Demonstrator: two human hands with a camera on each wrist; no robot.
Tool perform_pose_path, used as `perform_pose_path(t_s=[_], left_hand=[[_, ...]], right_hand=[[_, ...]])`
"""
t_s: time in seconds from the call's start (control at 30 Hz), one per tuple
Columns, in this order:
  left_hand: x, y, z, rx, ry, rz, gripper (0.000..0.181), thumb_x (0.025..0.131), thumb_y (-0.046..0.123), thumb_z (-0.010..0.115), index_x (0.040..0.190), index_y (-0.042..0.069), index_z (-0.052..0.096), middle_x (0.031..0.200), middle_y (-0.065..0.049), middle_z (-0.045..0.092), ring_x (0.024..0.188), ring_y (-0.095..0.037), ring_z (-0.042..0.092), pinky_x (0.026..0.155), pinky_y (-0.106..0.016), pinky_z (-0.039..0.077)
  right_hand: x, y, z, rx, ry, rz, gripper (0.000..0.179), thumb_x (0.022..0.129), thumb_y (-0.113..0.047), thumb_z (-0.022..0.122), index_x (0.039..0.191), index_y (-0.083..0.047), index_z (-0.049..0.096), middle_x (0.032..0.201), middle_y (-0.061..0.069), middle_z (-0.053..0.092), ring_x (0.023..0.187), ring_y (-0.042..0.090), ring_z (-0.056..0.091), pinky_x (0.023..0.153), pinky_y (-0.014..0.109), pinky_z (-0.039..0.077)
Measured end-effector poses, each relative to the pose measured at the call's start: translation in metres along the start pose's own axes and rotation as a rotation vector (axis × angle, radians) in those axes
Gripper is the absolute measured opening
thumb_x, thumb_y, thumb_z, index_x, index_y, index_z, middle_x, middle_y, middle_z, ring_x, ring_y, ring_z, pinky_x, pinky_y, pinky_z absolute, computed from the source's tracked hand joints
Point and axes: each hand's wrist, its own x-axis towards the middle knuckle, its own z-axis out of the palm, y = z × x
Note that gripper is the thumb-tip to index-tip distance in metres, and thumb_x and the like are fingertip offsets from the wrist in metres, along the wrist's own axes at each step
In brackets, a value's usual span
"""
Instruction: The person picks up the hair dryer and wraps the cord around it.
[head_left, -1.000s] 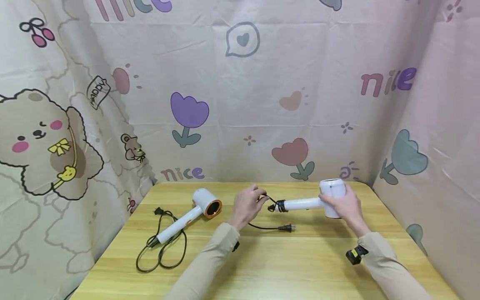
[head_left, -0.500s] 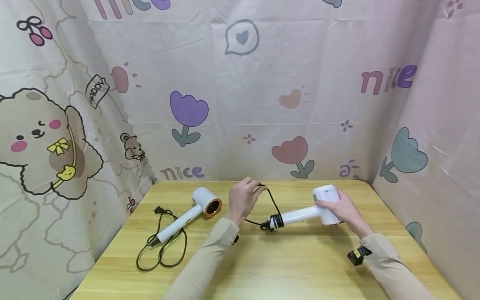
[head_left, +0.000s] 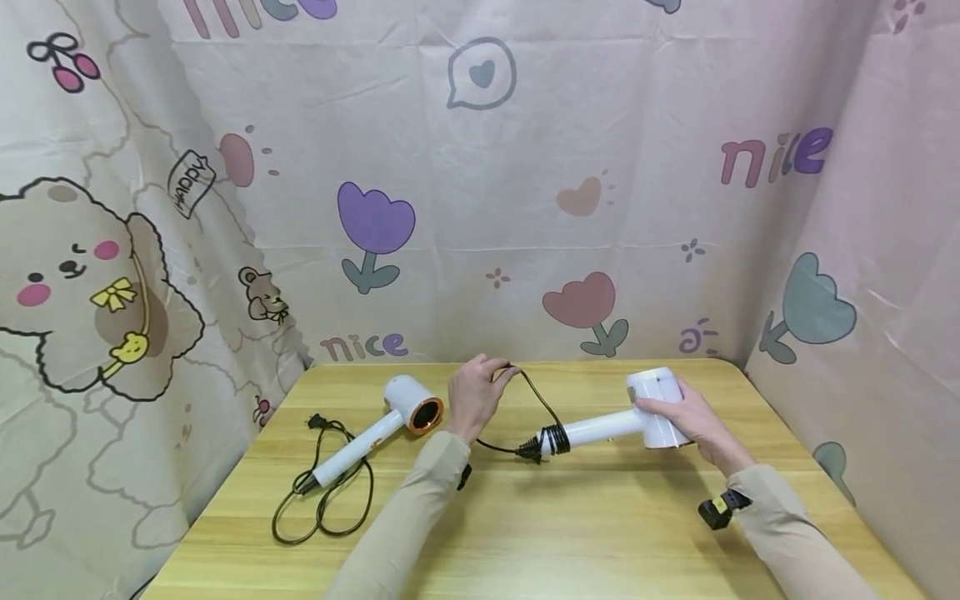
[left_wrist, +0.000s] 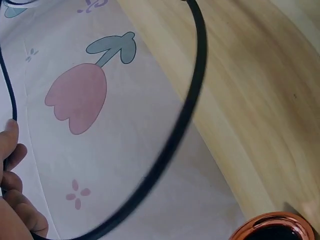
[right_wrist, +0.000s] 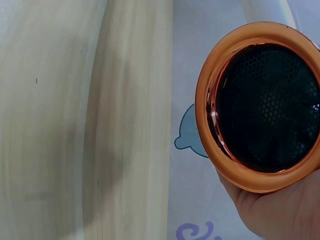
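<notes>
My right hand [head_left: 699, 419] grips the barrel of a white hair dryer [head_left: 655, 408], its handle pointing left and sloping slightly down. In the right wrist view the dryer's copper-coloured rim [right_wrist: 207, 95] surrounds a dark grille. Several turns of black power cord [head_left: 557, 439] wrap the handle's end. My left hand [head_left: 474, 397] pinches the cord between thumb and fingers, and a slack stretch arcs from it to the wraps. The left wrist view has those fingers [left_wrist: 20, 210] at its left edge, with a loop of cord [left_wrist: 192, 95] curving past. The plug cannot be made out.
Left of my hands lies a second white hair dryer [head_left: 363, 450] with a copper rim. Its black cord [head_left: 324, 521] is loosely looped on the wooden table [head_left: 570, 542], its plug [head_left: 317, 422] near the far left. A patterned curtain [head_left: 480, 208] hangs behind the table.
My left hand has moved left and up, drawing a longer stretch of cord from the handle. The held dryer's handle end has dipped and shifted slightly left. My right hand keeps its grip.
</notes>
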Motion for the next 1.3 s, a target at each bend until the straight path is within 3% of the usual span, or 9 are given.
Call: perform_pose_path(t_s=[0.2, 0.37, 0.5, 0.7, 0.83, 0.97, 1.13, 1.3], left_hand=[[0.006, 0.000, 0.006, -0.063, -0.032, -0.100, 0.022, 0.082, 0.038, 0.077, 0.091, 0.018, 0.080, 0.061, 0.005, 0.055, 0.047, -0.004, 0.038, 0.042, -0.017, 0.028], [0.005, -0.003, 0.011, -0.100, -0.092, -0.206, 0.019, 0.083, 0.037, 0.078, 0.090, 0.019, 0.081, 0.073, 0.003, 0.071, 0.057, -0.007, 0.057, 0.047, -0.021, 0.042], [-0.001, -0.008, 0.014, -0.150, -0.196, -0.307, 0.021, 0.087, 0.040, 0.073, 0.096, 0.022, 0.080, 0.087, 0.003, 0.077, 0.066, -0.008, 0.065, 0.053, -0.024, 0.049], [-0.012, -0.010, 0.020, -0.247, -0.417, -0.414, 0.025, 0.093, 0.041, 0.066, 0.105, 0.023, 0.078, 0.100, 0.000, 0.076, 0.064, -0.008, 0.060, 0.052, -0.028, 0.046], [-0.021, -0.003, 0.024, -0.274, -0.502, -0.385, 0.026, 0.094, 0.039, 0.064, 0.106, 0.021, 0.077, 0.103, 0.000, 0.076, 0.073, -0.009, 0.065, 0.062, -0.029, 0.054], [-0.029, 0.012, 0.023, -0.270, -0.539, -0.293, 0.026, 0.095, 0.038, 0.063, 0.106, 0.019, 0.077, 0.103, 0.000, 0.076, 0.080, -0.009, 0.069, 0.072, -0.028, 0.057], [-0.037, 0.029, 0.020, -0.236, -0.495, -0.189, 0.025, 0.094, 0.037, 0.064, 0.105, 0.019, 0.077, 0.100, 0.000, 0.076, 0.073, -0.002, 0.067, 0.065, -0.017, 0.053], [-0.036, 0.036, 0.015, -0.250, -0.461, -0.092, 0.026, 0.095, 0.036, 0.063, 0.106, 0.017, 0.076, 0.101, -0.002, 0.076, 0.066, 0.001, 0.062, 0.060, -0.013, 0.050]], right_hand=[[-0.001, -0.005, -0.002, 0.089, -0.039, 0.021, 0.077, 0.090, -0.033, 0.069, 0.148, -0.005, 0.026, 0.120, 0.023, 0.053, 0.088, 0.023, 0.062, 0.073, 0.042, 0.059], [-0.002, -0.005, -0.002, 0.212, -0.052, 0.043, 0.075, 0.093, -0.034, 0.064, 0.148, -0.003, 0.024, 0.107, 0.010, 0.060, 0.085, 0.021, 0.065, 0.073, 0.042, 0.060], [-0.001, -0.004, -0.002, 0.333, -0.047, 0.084, 0.073, 0.096, -0.036, 0.060, 0.149, -0.003, 0.022, 0.096, -0.004, 0.064, 0.084, 0.015, 0.067, 0.075, 0.036, 0.060], [0.003, -0.010, 0.003, 0.545, -0.060, 0.135, 0.055, 0.097, -0.036, 0.058, 0.138, -0.009, 0.031, 0.094, -0.006, 0.066, 0.085, 0.013, 0.069, 0.078, 0.033, 0.059], [0.004, -0.017, 0.005, 0.707, -0.028, 0.191, 0.043, 0.097, -0.036, 0.059, 0.127, -0.014, 0.036, 0.093, -0.006, 0.066, 0.085, 0.012, 0.068, 0.081, 0.033, 0.059], [0.001, -0.024, 0.007, 0.809, 0.064, 0.266, 0.041, 0.094, -0.036, 0.065, 0.120, -0.017, 0.039, 0.089, -0.008, 0.066, 0.083, 0.010, 0.067, 0.082, 0.029, 0.059], [0.000, -0.024, 0.013, 0.758, 0.244, 0.314, 0.049, 0.087, -0.042, 0.073, 0.117, -0.023, 0.039, 0.085, -0.012, 0.062, 0.080, 0.005, 0.063, 0.079, 0.023, 0.056], [0.004, -0.025, 0.019, 0.694, 0.388, 0.301, 0.060, 0.083, -0.045, 0.077, 0.123, -0.022, 0.039, 0.088, -0.014, 0.060, 0.079, 0.002, 0.062, 0.076, 0.020, 0.055]])
